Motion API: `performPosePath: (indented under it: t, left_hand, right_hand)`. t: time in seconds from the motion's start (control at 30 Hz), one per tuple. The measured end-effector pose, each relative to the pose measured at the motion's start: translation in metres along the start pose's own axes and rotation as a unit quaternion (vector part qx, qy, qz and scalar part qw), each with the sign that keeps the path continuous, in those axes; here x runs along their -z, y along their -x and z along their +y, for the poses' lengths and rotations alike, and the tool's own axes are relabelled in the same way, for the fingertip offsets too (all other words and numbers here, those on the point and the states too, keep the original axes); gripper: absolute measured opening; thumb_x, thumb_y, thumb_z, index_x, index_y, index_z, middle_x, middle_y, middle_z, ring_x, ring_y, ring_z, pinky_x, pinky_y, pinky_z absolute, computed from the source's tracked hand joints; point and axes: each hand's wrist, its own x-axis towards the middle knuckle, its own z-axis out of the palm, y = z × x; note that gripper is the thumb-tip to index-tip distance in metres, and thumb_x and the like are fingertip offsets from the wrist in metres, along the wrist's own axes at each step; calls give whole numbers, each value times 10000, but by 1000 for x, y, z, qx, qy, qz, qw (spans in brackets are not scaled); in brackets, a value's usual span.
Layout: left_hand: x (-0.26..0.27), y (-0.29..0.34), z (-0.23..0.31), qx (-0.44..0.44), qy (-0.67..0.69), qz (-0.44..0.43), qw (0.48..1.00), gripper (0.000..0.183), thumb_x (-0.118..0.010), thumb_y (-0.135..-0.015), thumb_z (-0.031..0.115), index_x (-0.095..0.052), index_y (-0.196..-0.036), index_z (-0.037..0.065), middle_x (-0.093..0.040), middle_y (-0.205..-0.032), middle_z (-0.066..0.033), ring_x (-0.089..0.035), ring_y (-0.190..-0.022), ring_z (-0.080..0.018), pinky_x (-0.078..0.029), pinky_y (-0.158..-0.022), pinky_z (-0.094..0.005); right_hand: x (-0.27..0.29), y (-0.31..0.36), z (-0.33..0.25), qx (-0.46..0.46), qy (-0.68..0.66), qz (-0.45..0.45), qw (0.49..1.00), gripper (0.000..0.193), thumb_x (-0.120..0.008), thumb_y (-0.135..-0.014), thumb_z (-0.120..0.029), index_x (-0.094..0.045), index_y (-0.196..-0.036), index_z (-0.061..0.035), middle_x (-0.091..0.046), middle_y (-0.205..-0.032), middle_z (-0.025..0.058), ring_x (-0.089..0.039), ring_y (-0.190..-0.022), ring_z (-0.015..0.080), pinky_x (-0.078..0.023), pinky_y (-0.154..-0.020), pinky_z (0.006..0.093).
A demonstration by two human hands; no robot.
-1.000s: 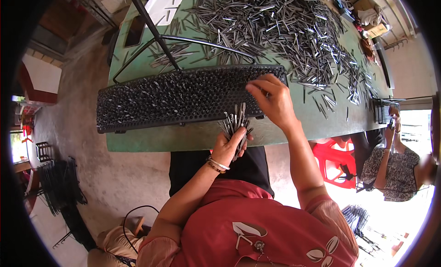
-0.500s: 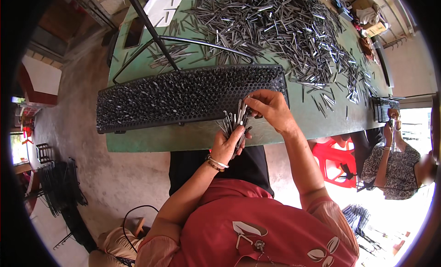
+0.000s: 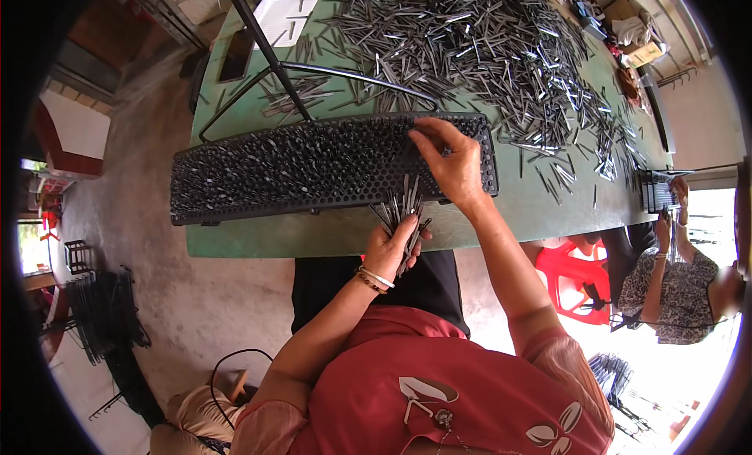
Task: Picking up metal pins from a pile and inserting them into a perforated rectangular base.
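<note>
A bunch of thin dark metal strips (image 3: 409,195) fans upward out of my left hand (image 3: 389,250), whose fingers are wrapped round it just in front of the table's near edge. Over the right part of a long black perforated rack (image 3: 345,196) is my right hand (image 3: 456,164), thumb and forefinger drawn together close to its holes. Whatever lies between those fingertips is too small and dark to make out. Upright strips crowd the rack's left and middle, while bare holes show along its front and right end.
A large heap of loose strips (image 3: 478,48) covers the far side of the green table (image 3: 258,240). Black metal bars (image 3: 274,63) rise behind the rack. White paper (image 3: 286,20) lies at the far left. At the right, another person works at a similar rack (image 3: 656,190), near a red stool (image 3: 576,283).
My right hand has moved up and away from the bunch to the rack's holes. My left hand stays in nearly the same place, still gripping the strips.
</note>
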Motion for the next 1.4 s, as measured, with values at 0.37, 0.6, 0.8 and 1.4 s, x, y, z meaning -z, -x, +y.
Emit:
performPosePath:
  t: [0.37,0.6,0.8,1.4]
  left_hand:
    - [3,1,2,-5,4,-8,1000,207,-540,-939,266,-561,-917,61,-635,-741,-69,-502,-502,-66,-375,-371,-202]
    - [4,1,2,-21,-2,-20,1000,206,-527,-946,262,-538,-915,58,-630,-742,-75,-479,-485,-63,-365,-370,-204]
    - [3,3,4,-52,-6,-19,998,213,-520,-950,255,-535,-922,44,-629,-738,-79,-471,-478,-62,-366,-370,-203]
    - [4,1,3,-1,23,-33,999,211,-565,-928,271,-561,-952,61,-630,-764,-68,-501,-515,-67,-372,-378,-196]
  right_hand:
    - [-1,1,9,223,156,-57,961,170,-700,-753,-59,-677,-921,-40,-624,-935,100,-617,-816,285,-505,-719,361]
    - [7,1,10,251,168,-92,949,173,-687,-768,-55,-676,-939,-33,-619,-946,111,-613,-799,290,-499,-695,346]
    - [22,11,-16,19,40,-131,990,131,-685,-822,-104,-682,-902,0,-633,-867,102,-607,-735,189,-476,-636,271]
    - [-6,-3,-1,77,31,-25,996,109,-677,-824,-63,-676,-910,2,-628,-840,84,-590,-678,158,-471,-617,250]
